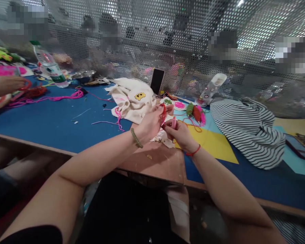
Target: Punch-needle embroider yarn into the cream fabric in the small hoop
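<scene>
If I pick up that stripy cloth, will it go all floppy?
Probably: the striped cloth slumps in loose folds. It probably won't roll either, since it lies in a spread-out heap.

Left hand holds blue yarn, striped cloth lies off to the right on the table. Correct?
Colour's wrong: the head view shows red yarn in the left hand. The striped cloth does lie off to the right on the table.

Red yarn (pixel 163 114) hangs bunched in your left hand (pixel 152 122), while a small pink object (pixel 174 122) juts from your right hand (pixel 180 134).
</scene>
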`<state>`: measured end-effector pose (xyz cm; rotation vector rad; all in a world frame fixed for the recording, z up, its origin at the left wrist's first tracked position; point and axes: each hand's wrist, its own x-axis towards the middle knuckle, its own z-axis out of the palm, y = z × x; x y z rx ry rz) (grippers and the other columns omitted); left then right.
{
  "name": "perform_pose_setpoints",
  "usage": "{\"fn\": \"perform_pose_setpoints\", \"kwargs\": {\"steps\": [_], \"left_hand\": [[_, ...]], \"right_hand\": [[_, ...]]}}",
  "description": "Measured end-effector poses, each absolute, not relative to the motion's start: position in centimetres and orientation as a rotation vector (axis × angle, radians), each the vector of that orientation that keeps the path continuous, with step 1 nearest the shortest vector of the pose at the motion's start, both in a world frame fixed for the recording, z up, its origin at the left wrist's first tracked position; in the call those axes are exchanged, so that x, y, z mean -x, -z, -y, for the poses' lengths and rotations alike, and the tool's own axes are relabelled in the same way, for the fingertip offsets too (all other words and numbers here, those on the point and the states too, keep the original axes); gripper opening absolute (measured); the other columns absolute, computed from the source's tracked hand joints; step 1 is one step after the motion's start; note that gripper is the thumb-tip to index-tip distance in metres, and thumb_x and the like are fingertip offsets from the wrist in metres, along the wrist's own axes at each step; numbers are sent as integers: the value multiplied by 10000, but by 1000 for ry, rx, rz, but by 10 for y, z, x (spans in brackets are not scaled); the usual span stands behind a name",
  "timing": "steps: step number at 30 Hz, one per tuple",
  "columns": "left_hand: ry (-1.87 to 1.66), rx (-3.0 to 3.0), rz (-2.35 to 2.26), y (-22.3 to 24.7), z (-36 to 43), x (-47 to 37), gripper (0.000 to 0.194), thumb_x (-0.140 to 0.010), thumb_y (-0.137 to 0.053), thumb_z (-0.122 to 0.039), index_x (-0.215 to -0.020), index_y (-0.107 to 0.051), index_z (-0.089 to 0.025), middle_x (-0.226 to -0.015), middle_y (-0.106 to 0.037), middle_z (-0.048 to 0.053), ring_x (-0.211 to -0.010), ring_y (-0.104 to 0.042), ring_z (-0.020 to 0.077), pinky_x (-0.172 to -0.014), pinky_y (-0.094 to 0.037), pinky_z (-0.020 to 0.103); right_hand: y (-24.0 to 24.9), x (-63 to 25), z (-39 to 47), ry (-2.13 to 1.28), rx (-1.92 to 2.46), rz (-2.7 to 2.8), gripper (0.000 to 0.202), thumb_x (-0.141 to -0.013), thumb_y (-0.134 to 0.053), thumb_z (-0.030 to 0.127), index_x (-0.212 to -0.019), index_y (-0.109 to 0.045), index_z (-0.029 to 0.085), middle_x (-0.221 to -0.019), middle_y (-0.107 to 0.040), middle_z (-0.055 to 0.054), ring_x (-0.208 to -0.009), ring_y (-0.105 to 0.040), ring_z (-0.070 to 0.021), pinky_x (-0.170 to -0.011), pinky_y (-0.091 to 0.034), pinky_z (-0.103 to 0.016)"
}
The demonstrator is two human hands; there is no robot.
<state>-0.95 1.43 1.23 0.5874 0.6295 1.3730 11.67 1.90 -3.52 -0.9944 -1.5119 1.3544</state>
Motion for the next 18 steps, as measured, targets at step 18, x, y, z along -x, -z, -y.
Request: {"fn": "perform_pose_setpoints", "kwargs": {"steps": [18], "left_hand": [[-1865, -395, -918, -2, -43, 174, 328, -964, -406, -82, -667, -508, -177, -601, -570, -7, -567, -540, 76, -643, -487, 195]], "right_hand": [[14, -165, -41, -1437, 575, 1105, 368, -655, -809, 416, -752, -498, 246, -460, -101, 136, -380, -57, -67, -366, -156, -240]]}}
